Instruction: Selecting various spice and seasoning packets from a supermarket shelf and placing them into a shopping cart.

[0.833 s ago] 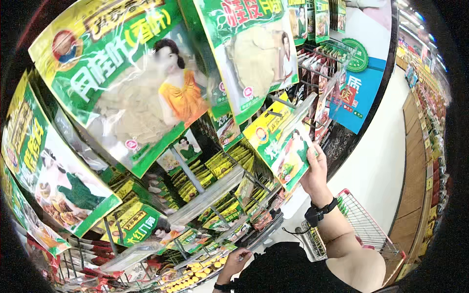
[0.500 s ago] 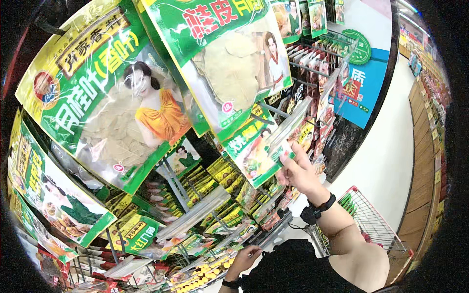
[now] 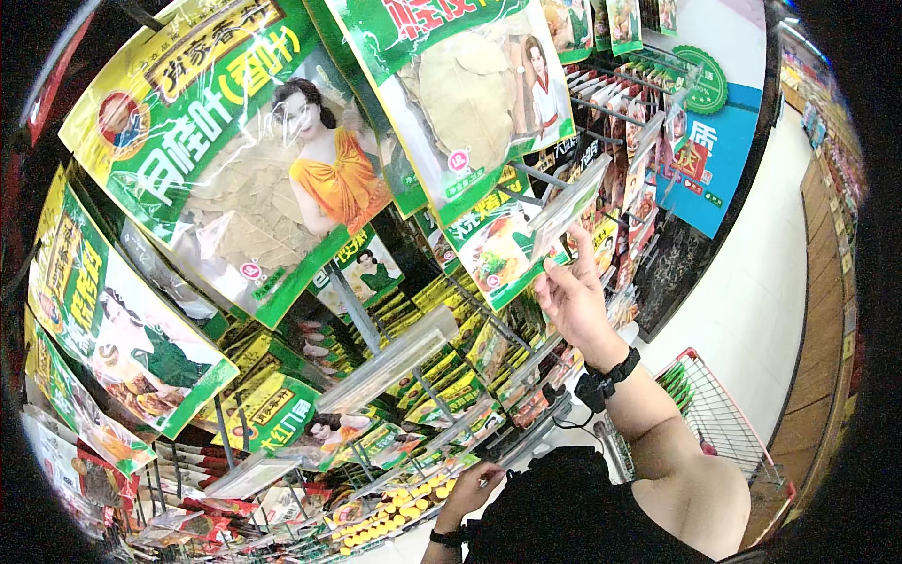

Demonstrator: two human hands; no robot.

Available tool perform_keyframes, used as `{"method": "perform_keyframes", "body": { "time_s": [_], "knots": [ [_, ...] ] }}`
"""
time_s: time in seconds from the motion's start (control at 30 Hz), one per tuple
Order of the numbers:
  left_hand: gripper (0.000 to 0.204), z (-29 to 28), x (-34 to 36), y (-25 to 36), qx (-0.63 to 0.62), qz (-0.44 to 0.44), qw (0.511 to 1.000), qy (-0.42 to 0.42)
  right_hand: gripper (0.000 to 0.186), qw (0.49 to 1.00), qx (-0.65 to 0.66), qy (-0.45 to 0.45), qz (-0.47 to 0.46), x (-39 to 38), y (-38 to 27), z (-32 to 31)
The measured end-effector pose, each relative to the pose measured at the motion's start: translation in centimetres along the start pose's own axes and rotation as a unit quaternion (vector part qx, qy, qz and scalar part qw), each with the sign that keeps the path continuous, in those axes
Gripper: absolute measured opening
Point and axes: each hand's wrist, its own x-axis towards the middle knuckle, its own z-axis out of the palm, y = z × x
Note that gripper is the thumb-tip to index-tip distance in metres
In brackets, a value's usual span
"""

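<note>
My right hand (image 3: 575,299) is raised to a hanging green, yellow and white seasoning packet (image 3: 505,252). Its thumb and fingers close on the packet's right lower edge, and the index finger points up beside a clear price-tag holder (image 3: 571,202). Down by my body, my left hand (image 3: 472,491) has its fingers curled, with nothing visible in them. Above and left of the seasoning packet hang a packet of dried leaves (image 3: 458,89) and a larger bay leaf packet (image 3: 254,230) with a figure in orange printed on it.
Metal hooks (image 3: 357,305) carry many more packets, and a clear tag strip (image 3: 390,362) juts out low. Yellow-capped containers (image 3: 399,512) stand on a lower shelf. A wire shopping cart (image 3: 719,409) is at my right, beyond it the pale floor (image 3: 742,273) and a brown wooden display (image 3: 799,376).
The view has shifted, so the nearest packets sit farther right in it. My right hand remains at the same packet, its index finger now more extended upward. My left hand stays low.
</note>
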Motion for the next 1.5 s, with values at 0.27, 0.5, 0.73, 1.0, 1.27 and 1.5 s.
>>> {"method": "perform_keyframes", "body": {
  "time_s": [0.27, 0.5, 0.73, 1.0, 1.27, 1.5],
  "knots": [
    [0.023, 0.2, -1.7, -1.4, -0.021, -0.010, 1.000, -0.007, 0.008, 0.996, 0.074, -0.057, 0.000, 0.2, 1.1, -0.7],
    [0.024, 0.0, -3.7, -0.3, 0.006, -0.033, 0.999, -0.013, 0.007, 0.996, 0.063, -0.058, 0.018, 0.0, 1.7, 0.6],
    [0.021, 0.1, -6.1, -0.4, -0.001, -0.028, 1.000, 0.003, 0.008, 0.996, 0.035, -0.082, 0.024, -0.6, 1.9, 0.2],
    [0.020, -0.4, -9.2, -2.3, -0.012, -0.012, 0.999, 0.033, 0.014, 0.996, 0.066, -0.044, 0.032, -0.6, 2.6, 2.8],
    [0.021, 0.4, -11.8, -3.7, -0.031, -0.041, 0.998, 0.040, 0.030, 0.999, 0.022, -0.038, 0.008, -5.4, 0.7, 5.8],
    [0.020, 2.1, -14.2, -6.2, -0.027, -0.025, 0.999, 0.017, 0.032, 0.904, -0.159, -0.396, 0.029, -16.6, -3.1, 9.2]
  ]
}}
